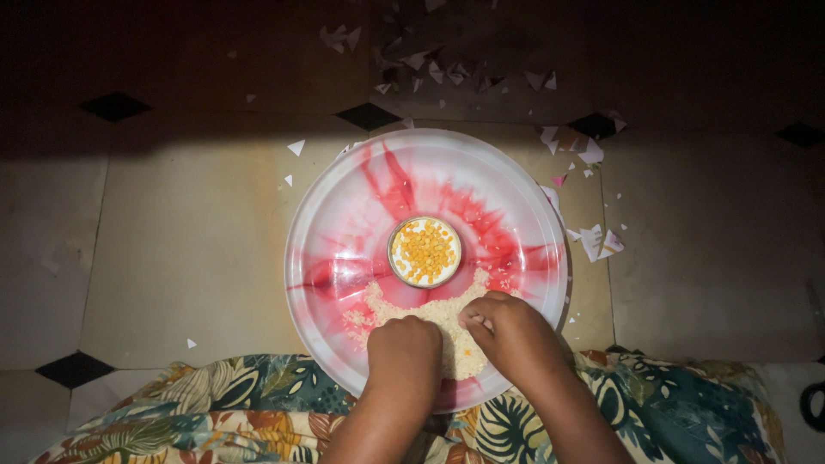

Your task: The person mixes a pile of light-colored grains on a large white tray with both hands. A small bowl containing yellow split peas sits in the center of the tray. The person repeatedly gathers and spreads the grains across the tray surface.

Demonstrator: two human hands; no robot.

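A round steel plate (344,215) with red reflections lies on the tiled floor in front of me. At its centre stands a small steel bowl (424,251) filled with yellow split lentils. A heap of pale rice grains (438,314) covers the plate's near part. My left hand (402,352) rests knuckles-up on the near side of the heap, fingers curled into the grains. My right hand (509,331) lies on the heap's right side, fingertips pinched together on the grains.
Torn paper scraps (599,242) lie scattered on the floor right of and beyond the plate. Leaf-patterned cloth (249,404) covers my lap at the bottom edge. The beige floor tiles have black diamond insets (368,115). The far floor is dark.
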